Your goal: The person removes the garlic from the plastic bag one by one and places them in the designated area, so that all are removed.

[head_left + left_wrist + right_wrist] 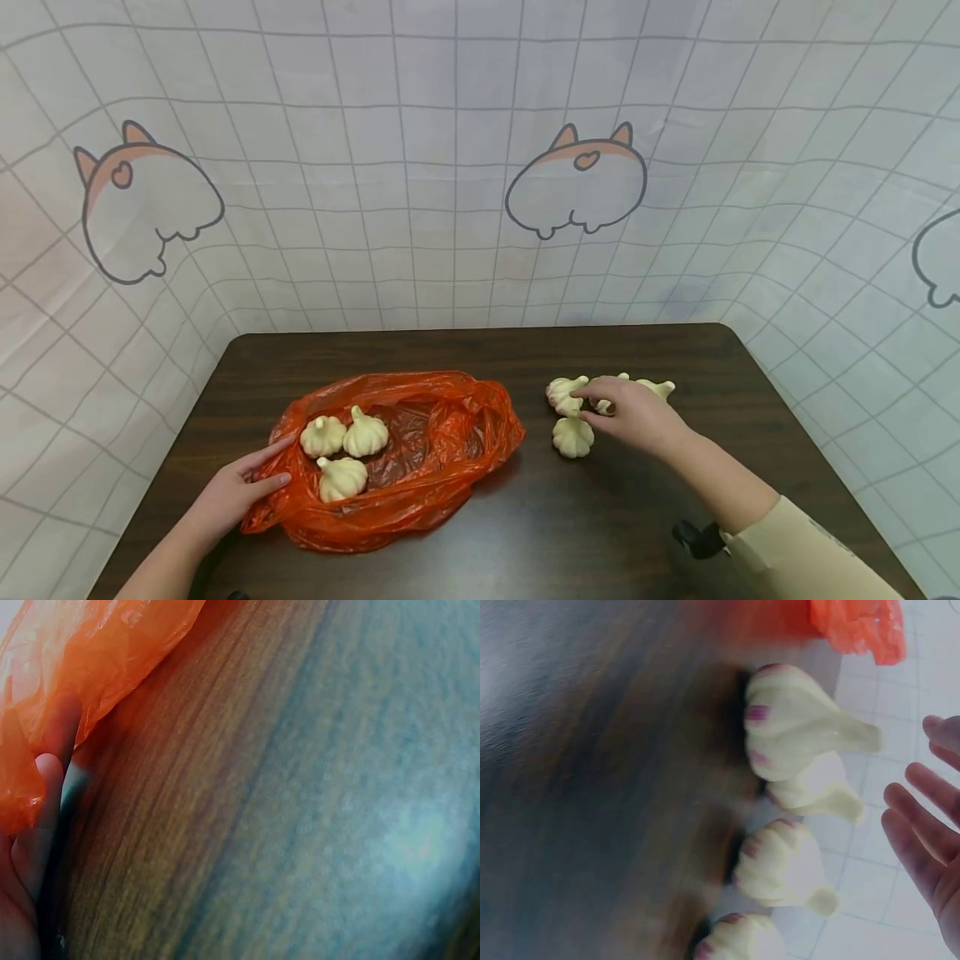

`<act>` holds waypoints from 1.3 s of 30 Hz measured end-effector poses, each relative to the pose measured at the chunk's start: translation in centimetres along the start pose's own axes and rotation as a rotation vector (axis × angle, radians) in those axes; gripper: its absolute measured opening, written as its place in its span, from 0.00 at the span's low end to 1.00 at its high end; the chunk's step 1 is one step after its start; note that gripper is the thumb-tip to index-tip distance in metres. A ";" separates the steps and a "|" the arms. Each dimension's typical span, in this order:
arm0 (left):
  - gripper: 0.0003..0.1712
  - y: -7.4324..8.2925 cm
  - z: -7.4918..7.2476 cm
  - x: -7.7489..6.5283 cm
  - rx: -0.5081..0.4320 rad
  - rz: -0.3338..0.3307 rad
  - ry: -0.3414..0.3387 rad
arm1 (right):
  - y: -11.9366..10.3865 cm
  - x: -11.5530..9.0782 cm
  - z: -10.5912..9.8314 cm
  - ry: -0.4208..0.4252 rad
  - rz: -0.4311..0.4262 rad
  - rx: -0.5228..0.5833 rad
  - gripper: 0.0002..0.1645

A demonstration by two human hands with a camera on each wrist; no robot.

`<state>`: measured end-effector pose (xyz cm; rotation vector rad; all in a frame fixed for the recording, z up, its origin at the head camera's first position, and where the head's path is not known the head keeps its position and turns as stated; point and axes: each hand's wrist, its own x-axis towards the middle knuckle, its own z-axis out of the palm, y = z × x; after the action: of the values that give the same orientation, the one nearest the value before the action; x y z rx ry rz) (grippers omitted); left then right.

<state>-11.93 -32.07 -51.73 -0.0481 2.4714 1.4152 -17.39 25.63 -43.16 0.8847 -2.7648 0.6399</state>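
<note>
Three garlic bulbs [366,433]: lying clustered toward the left end of a red plastic bag [390,527], probably weighing down that side of the light film.
Bag: resting on the left part of the dark wood-grain tabletop [517,533], gaping upward, bunching in folds along the rim, showing crumpled lining to the right of the cluster.
Left hand [232,496]: pinching the bag's left edge between thumb and fingers, showing a finger through the translucent film in the left wrist view; presumably steadying the limp plastic and preventing the mouth from collapsing.
Right hand [630,408]: hovering over four loose garlic bulbs [573,437], bending the fingers slightly, grasping nothing; standing apart from the bulbs in the right wrist view, seemingly matching the fingers' curve to a bulb's roundness.
Loose bulbs: sitting close together to the right of the bag, partly hiding behind the right hand, showing purple patches and projecting necks in the right wrist view; apparently grouping within easy reach.
Cream sleeve [806,558]: ending partway along the right forearm, likely leaving the hand free of fabric.
Corgi-print curtain [420,208]: hanging behind the table, likely screening off the surroundings.
</note>
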 end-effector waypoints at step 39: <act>0.41 0.2 0.0 0.0 0.005 -0.011 0.008 | -15.2 12.4 6.6 -0.374 -0.153 0.100 0.19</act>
<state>-11.91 -31.97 -51.59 -0.0665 2.4770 1.4073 -18.73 5.12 -40.24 1.3482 -2.9619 0.6468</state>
